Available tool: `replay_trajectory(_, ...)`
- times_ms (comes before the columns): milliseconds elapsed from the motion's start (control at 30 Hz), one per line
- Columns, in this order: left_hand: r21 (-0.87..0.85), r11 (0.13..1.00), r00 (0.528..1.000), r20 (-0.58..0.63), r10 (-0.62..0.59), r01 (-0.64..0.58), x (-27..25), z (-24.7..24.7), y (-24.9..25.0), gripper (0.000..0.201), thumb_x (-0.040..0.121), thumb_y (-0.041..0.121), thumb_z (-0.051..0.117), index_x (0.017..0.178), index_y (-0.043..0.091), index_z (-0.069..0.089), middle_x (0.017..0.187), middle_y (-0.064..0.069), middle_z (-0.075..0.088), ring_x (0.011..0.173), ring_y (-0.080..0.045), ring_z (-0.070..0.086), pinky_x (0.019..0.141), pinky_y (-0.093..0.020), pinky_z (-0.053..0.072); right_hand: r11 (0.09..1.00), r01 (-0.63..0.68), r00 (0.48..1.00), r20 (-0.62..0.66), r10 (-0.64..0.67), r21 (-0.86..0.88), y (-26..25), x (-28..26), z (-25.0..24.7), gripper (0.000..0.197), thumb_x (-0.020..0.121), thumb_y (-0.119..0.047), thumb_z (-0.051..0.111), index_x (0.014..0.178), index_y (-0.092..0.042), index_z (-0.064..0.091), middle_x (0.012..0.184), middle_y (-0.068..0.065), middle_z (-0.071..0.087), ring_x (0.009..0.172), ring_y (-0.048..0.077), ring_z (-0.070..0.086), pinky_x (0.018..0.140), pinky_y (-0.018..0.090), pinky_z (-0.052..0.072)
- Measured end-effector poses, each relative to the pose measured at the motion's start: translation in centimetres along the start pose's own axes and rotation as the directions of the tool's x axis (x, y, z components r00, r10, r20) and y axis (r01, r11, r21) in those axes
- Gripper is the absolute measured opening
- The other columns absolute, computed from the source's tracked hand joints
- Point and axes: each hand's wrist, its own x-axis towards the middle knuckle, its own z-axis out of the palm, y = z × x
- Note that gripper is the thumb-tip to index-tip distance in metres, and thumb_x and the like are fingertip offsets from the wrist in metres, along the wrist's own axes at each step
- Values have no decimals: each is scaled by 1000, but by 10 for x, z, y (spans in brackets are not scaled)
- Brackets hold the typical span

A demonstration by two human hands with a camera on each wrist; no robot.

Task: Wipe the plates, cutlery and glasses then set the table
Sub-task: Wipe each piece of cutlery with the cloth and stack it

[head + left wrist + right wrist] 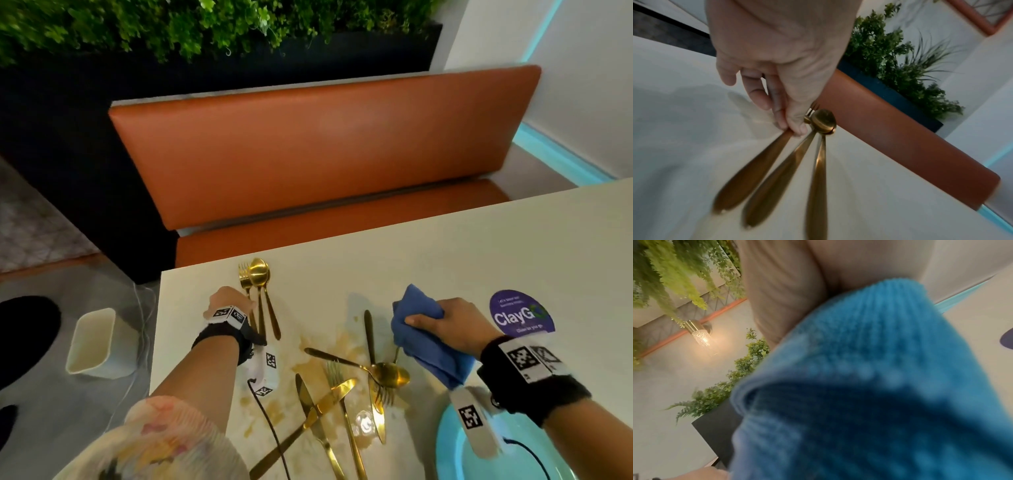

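Observation:
At the table's far left edge lie a gold fork [244, 274] and two gold spoons [259, 274] side by side. My left hand [245, 303] rests over their handles; in the left wrist view its thumb and fingers [791, 120] pinch the fork's handle [750, 173] beside the spoon handles [818, 183]. My right hand [435, 323] hovers above the table and grips a bunched blue cloth [421, 332], which fills the right wrist view [869, 369]. A loose heap of gold knives, forks and a spoon [346, 387] lies between my hands on brown stains.
A pale blue plate [452, 448] sits at the near right edge under my right wrist. A purple round sticker [520, 315] is on the table [445, 246]. An orange bench [308, 154] faces the table. A white bin [92, 342] stands on the floor to the left.

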Motion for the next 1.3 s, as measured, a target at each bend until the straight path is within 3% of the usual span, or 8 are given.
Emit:
replay_trajectory(100, -9, 998, 993, -103, 61, -62, -7, 4, 4, 41, 87, 36, 62, 111, 3, 59, 116, -17, 63, 107, -35, 59, 98, -43, 46, 996, -23, 999, -29, 26, 91, 3, -4, -2, 30, 83, -51, 59, 80, -21, 61, 82, 2, 63, 74, 17, 58, 71, 27, 41)
replay_trajectory(200, 83, 955, 943, -151, 296, -286, -32, 7, 21, 32, 92, 32, 53, 107, 6, 63, 108, -11, 66, 101, -29, 62, 91, -36, 49, 986, -34, 997, -61, 45, 165, 7, -9, -6, 31, 84, -49, 59, 80, -18, 61, 81, 4, 63, 73, 18, 57, 71, 29, 41)
replay_trajectory(367, 11, 767, 766, 67, 640, -642, -96, 26, 60, 20, 86, 30, 63, 100, 17, 68, 108, 1, 66, 103, -19, 60, 90, -31, 49, 945, -52, 988, -123, 97, 324, 18, -24, -19, 30, 85, -44, 61, 86, -14, 62, 86, 7, 63, 79, 25, 57, 72, 31, 41)
replay_trajectory(500, 150, 622, 634, 308, 709, -769, -132, 63, 79, 20, 85, 25, 58, 93, 16, 74, 104, 1, 70, 100, -19, 61, 89, -33, 52, 930, -58, 981, -152, 121, 363, 31, -37, -27, 31, 86, -41, 61, 66, -18, 56, 69, 1, 60, 65, 18, 53, 58, 28, 40)
replay_trajectory(700, 425, 447, 607, 404, 685, -787, -150, 92, 81, 24, 83, 13, 57, 103, 16, 69, 114, -7, 57, 103, -25, 58, 91, -33, 50, 839, -125, 965, -130, 226, 529, 61, -43, -30, 44, 80, -46, 66, 83, -2, 66, 80, 15, 68, 70, 28, 61, 62, 31, 47)
replay_trajectory(900, 469, 428, 623, 429, 654, -773, -149, 95, 86, 25, 87, 17, 57, 110, 12, 67, 122, -10, 49, 105, -27, 58, 95, -33, 49, 523, -129, 967, -10, 255, 842, 80, -47, -18, 34, 81, -24, 69, 99, 3, 61, 85, 18, 67, 70, 30, 61, 64, 35, 51)
replay_trajectory(1100, 291, 533, 607, 374, 701, -795, -152, 65, 95, 23, 91, 27, 52, 107, 17, 65, 118, -10, 50, 103, -28, 57, 92, -33, 44, 443, -117, 980, 31, 197, 889, 90, -48, 2, 27, 92, -20, 54, 107, 2, 62, 85, 15, 70, 73, 28, 62, 63, 34, 53)
replay_trajectory(1300, -4, 604, 581, 267, 769, -797, -171, 29, 113, 23, 89, 28, 62, 103, 12, 69, 109, -5, 66, 97, -18, 58, 79, -25, 42, 146, -45, 967, 6, 256, 988, 66, -43, 13, 32, 98, -32, 41, 89, -8, 60, 65, 4, 72, 78, 21, 60, 69, 33, 48)
